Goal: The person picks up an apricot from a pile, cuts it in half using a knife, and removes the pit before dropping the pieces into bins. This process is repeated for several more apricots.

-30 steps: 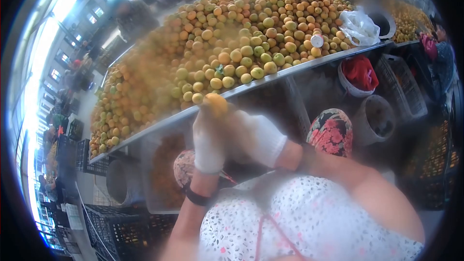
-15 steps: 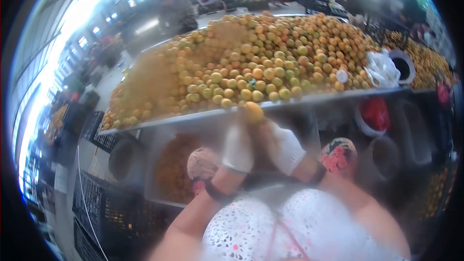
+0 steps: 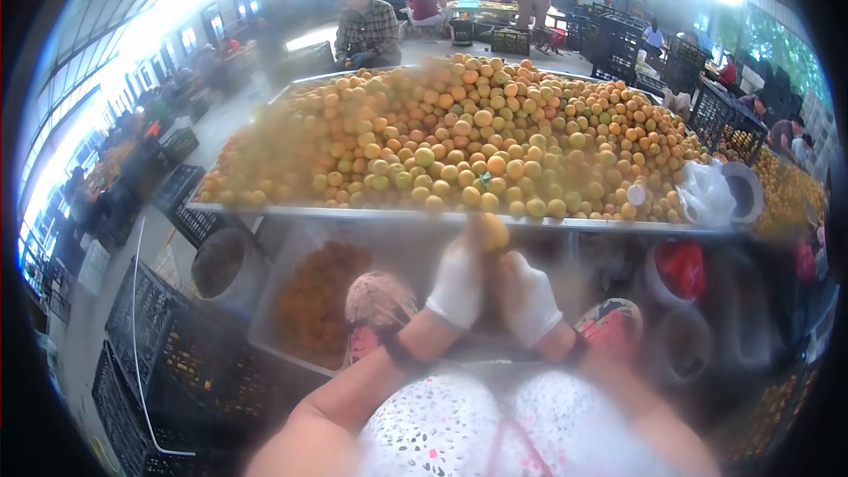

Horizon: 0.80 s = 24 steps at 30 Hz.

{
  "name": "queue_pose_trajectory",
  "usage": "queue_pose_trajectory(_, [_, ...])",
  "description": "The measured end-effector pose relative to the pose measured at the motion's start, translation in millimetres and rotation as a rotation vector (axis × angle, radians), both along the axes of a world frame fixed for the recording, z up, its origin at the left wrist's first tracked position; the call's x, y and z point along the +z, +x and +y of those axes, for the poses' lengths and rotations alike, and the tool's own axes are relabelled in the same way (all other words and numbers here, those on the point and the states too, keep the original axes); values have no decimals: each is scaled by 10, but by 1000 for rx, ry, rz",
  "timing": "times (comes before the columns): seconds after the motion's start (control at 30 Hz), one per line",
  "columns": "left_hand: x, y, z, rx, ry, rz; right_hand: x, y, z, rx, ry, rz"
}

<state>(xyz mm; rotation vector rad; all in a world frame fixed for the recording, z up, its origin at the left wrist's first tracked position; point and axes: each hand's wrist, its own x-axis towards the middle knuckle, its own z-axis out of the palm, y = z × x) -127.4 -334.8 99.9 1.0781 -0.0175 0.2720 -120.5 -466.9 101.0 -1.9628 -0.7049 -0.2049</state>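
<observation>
Both hands wear white gloves and are close together in front of the near edge of a table heaped with orange and yellow-green fruit. One orange fruit shows at the fingertips, between my left hand and my right hand. The fingers of both are bent inward, but blur over the middle of the view hides how each touches the fruit. Behind the hands, a small green leaf lies on the heap.
A tray of fruit stands below at the left, near black crates and a bucket. A white plastic bag and a tape roll lie at right. Below is a red bag. A person sits beyond the table.
The view has tilted and become sharper in the background. Both hands and the fruit appear slightly lower and further right, still close together.
</observation>
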Motion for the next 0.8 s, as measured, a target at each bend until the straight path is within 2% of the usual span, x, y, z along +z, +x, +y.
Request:
queue_pose_trajectory(0.03, [25, -28, -47, -57, -261, 110, -43, -7, 35, -35, -25, -25])
queue_pose_trajectory(0.13, [53, -50, -27, -18, -131, 124, -71, 26, 38, -22, -20, -49])
queue_pose_trajectory(0.2, [57, -11, -12, 87, 9, 14, -121, 99, -14, 116, 45, -121])
queue_pose_trajectory(0.27, [-50, 40, 111, 69, -85, 39, 136, -27, -42, 39, 53, 58])
queue_pose_trajectory(0.33, [-70, 2, 209, 72, -75, 31, 255, -39, -56, -46, 109, 30])
queue_pose_trajectory(0.37, [-74, -11, 210, 34, -67, 14, 203, 25, -89, -37, 226, 102])
queue_pose_trajectory(0.4, [-6, -68, 152, 31, -70, 20, 218, 41, -72, -41, 222, 107])
queue_pose_trajectory(0.47, [162, -196, -25, 126, 594, -145, 306, 109, -12, -76, 264, -139])
queue_pose_trajectory(0.5, [209, -248, -84, 119, 562, -216, 401, 78, -16, -12, 324, -1])
queue_pose_trajectory(0.63, [284, -293, -76, 154, 570, -281, 536, 31, 42, -46, 279, -10])
queue_pose_trajectory(0.7, [271, -332, -63, -35, 518, -221, 579, 15, 90, -31, 361, 43])
queue_pose_trajectory(0.73, [210, -301, -78, -42, 515, -218, 557, 38, 85, -37, 359, 47])
queue_pose_trajectory(0.8, [113, -240, -122, -115, 150, -148, 477, 88, 66, 26, 336, 163])
